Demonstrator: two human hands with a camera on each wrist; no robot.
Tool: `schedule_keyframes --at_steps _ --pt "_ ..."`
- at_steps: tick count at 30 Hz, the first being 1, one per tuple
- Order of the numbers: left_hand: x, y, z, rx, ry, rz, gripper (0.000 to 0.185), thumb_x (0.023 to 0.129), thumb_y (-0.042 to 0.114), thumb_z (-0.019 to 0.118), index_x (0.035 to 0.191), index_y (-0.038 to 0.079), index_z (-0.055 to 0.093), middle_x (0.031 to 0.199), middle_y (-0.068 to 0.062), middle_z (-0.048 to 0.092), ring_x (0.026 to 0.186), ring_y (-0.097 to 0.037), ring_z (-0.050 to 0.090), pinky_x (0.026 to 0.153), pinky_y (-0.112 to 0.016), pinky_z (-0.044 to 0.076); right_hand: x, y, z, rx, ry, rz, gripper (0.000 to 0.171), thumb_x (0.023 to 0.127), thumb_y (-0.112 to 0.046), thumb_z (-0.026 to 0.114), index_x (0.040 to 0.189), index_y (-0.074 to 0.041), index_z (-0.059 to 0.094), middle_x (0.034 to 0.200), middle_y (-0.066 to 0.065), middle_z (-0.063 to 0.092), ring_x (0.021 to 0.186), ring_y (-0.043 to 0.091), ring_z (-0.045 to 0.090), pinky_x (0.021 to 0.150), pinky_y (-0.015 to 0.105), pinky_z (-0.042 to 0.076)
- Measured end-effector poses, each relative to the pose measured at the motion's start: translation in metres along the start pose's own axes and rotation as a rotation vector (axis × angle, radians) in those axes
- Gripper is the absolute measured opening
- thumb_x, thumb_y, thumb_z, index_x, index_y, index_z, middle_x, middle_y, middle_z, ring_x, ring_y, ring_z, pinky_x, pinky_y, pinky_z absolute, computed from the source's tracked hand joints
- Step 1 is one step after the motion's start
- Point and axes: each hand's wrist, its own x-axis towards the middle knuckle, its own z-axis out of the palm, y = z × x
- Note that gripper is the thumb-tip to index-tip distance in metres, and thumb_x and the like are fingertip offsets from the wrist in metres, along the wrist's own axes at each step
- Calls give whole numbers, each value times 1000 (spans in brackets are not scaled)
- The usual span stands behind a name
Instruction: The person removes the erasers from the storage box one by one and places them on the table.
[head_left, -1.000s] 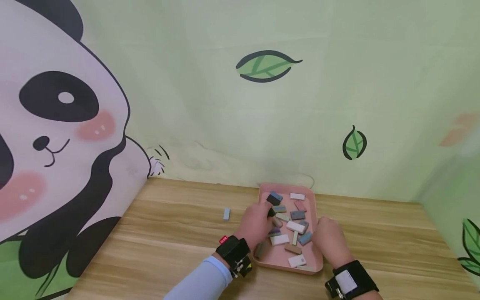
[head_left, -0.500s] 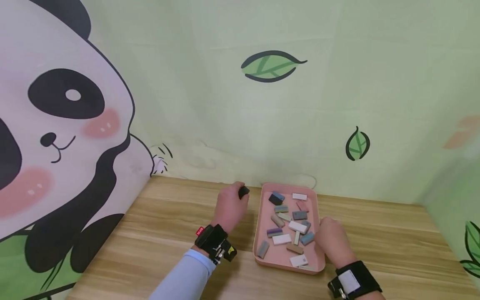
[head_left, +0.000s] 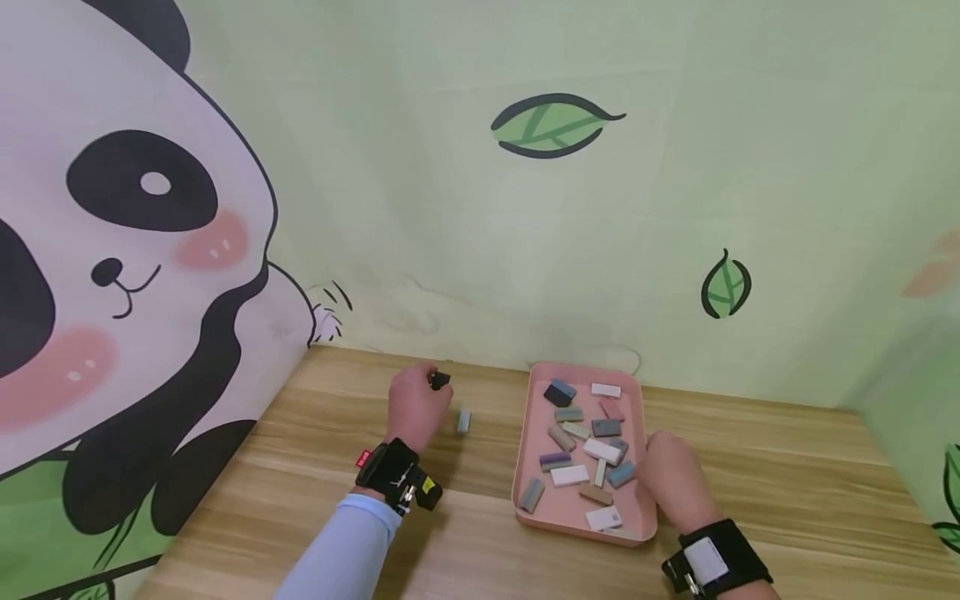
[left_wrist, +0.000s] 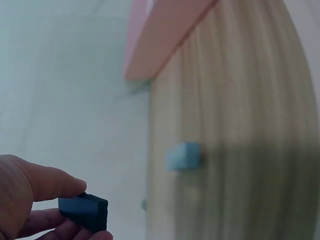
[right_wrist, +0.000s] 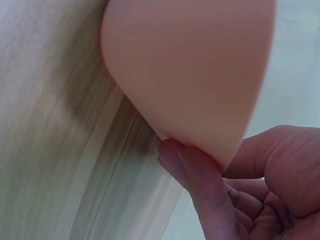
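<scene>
My left hand (head_left: 417, 408) pinches a small black block (left_wrist: 85, 212) between thumb and fingers. It holds the block above the wooden table, left of the pink tray and near the back wall. A small light-blue block (head_left: 464, 420) lies on the table just right of this hand. The shallow pink tray (head_left: 537, 442) holds several small rectangular blocks in white, grey, blue, pink, brown and black. At the tray's right side, my right hand (head_left: 675, 479) grips its wall, with fingertips against the outside in the right wrist view; the thumb's tip is hidden behind the rim.
Behind the wooden table (head_left: 480, 542) hangs a pale green wall cloth (head_left: 420, 208) with printed leaves. A large printed panda (head_left: 150, 275) covers the left side. The tray's far end stands close to the back cloth.
My left hand has lifted the black block out of the tray and carried it left, past the light-blue block. My right hand stays at the tray's right side. The head view has shifted slightly.
</scene>
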Motion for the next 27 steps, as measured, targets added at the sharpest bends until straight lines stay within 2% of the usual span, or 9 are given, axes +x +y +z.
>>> schedule_keyframes --at_steps 6,11,18,27 --pt "-1 -19 5 77 -17 -55 33 78 18 70 106 1 67 101 -12 67 89 -23 63 74 -36 53 -1 -1 0 16 1 15 12 83 1 54 88 8 61 71 10 56 58 18 54 46 26 41" --pt "-2 -29 13 123 -28 -95 31 76 18 71 102 2 68 99 -12 68 84 -22 62 70 -34 52 0 0 1 12 5 9 12 83 1 54 89 8 61 71 10 57 58 18 54 45 26 42" --pt "0 -33 22 142 -55 -129 28 76 18 71 99 2 68 95 -11 67 80 -22 60 67 -33 50 1 0 2 1 19 -3 13 82 1 55 88 8 63 71 10 58 56 17 55 45 26 42" --pt "1 -37 30 173 -50 -118 17 75 20 71 82 4 69 76 -6 65 66 -19 57 56 -28 43 -1 -1 0 27 6 16 14 84 1 53 90 9 62 70 10 58 56 17 55 44 26 42"
